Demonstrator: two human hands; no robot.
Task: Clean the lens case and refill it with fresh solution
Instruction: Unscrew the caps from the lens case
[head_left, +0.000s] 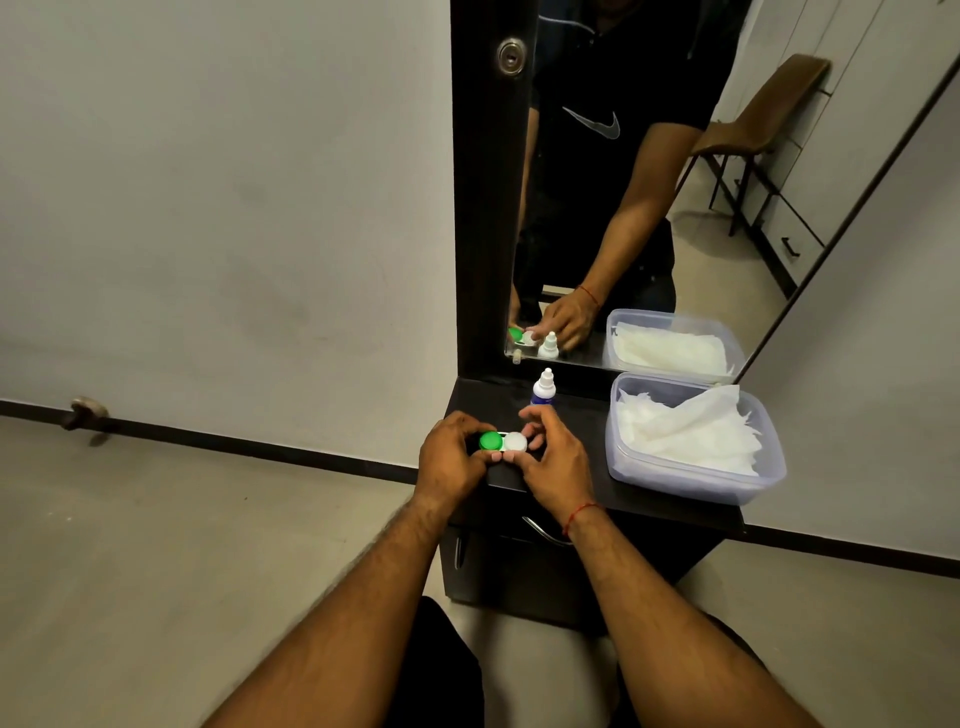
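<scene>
Centrally, left hand (452, 457): fingers curled round the green-capped end of the lens case (503, 442), gripping it from the left.

Right hand (553, 462): thumb and fingertips pinch the white-capped end of the same case; index finger raised and bent above it. A red thread (582, 514) circles the wrist.

Lens case: two round wells side by side, green cap (490, 441) on the left, white cap (515, 442) on the right, both caps on. It is held between the two hands over the front left part of the dark shelf (483, 395). Whether it touches the surface cannot be told.

Solution bottle (544, 387): small, upright, white nozzle cap, blue label. It stands on the shelf just behind the right hand, near the mirror's foot.

Plastic container (691, 486): clear, rectangular, lidless, on the right part of the shelf, apart from the hands. It holds a loose heap of white tissues (685, 431).

Drawer handle (540, 530): curved metal, below the shelf edge, partly hidden by the right wrist.

Mirror (649, 208): tall, dark-framed, rising from the back of the shelf. It reflects the hands, case, bottle, container, a person's dark shirt and a brown chair (769, 119).

Keyhole lock (511, 56): round metal, high on the mirror's left frame.

Surroundings: pale wall (234, 208) to the left with a dark skirting strip, beige floor (156, 545), and a small metal door stop (85, 410) at the wall's base.
</scene>
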